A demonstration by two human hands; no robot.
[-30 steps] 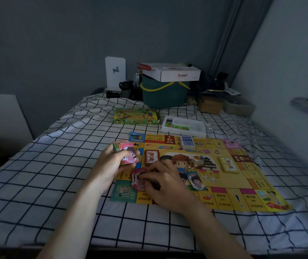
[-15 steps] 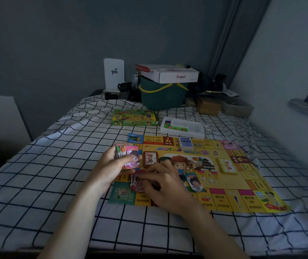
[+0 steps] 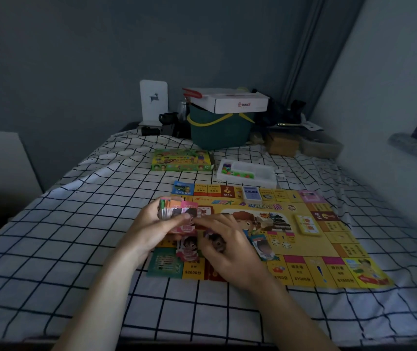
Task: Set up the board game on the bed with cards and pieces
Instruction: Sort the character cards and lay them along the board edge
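The yellow game board [image 3: 311, 252] lies flat on the checked bed sheet [image 3: 63, 236]. My left hand [image 3: 149, 229] grips a thick stack of coloured cards [image 3: 177, 211] over the board's left side. My right hand [image 3: 227, 247] is just right of it, its fingertips reaching up to the top pink card of the stack. A small pile of face cards [image 3: 188, 247] lies on the board under both hands. Another face card [image 3: 263, 245] lies right of my right hand. A blue card deck [image 3: 251, 193] and a yellow card deck [image 3: 308, 224] sit on the board.
The green game box [image 3: 182, 160] and a white tray of small coloured pieces [image 3: 246, 173] lie beyond the board. A dark green basket [image 3: 217, 130] with a white carton on top stands at the bed's head. A wall runs along the right.
My right hand has lifted from the pile on the board and reached up to the stack in my left hand. My left hand moved slightly toward the right one.
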